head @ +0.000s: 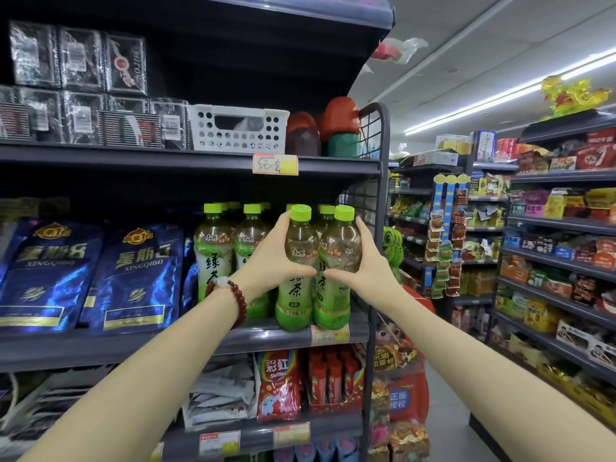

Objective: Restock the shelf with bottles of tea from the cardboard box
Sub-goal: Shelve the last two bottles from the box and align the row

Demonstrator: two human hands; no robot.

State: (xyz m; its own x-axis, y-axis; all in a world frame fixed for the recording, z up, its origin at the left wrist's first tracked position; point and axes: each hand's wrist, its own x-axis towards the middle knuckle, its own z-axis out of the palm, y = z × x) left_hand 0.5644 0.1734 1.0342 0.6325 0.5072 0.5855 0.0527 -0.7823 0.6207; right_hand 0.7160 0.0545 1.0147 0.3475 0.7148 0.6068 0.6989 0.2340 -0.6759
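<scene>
Two green tea bottles with lime caps stand side by side at the front edge of the grey shelf (pixel 166 345). My left hand (pixel 270 258) grips the left bottle (pixel 296 295) around its middle. My right hand (pixel 366 261) grips the right bottle (pixel 333 301) the same way. My thumbs almost meet in front of them. Behind stand several more tea bottles (pixel 213 251) in rows. A red bead bracelet is on my left wrist. The cardboard box is not in view.
Blue foil bags (pixel 133 278) fill the shelf left of the bottles. A wire end panel (pixel 373 195) closes the shelf on the right. Skittles bags (pixel 278 385) lie on the shelf below. An aisle with snack shelves (pixel 550 261) runs to the right.
</scene>
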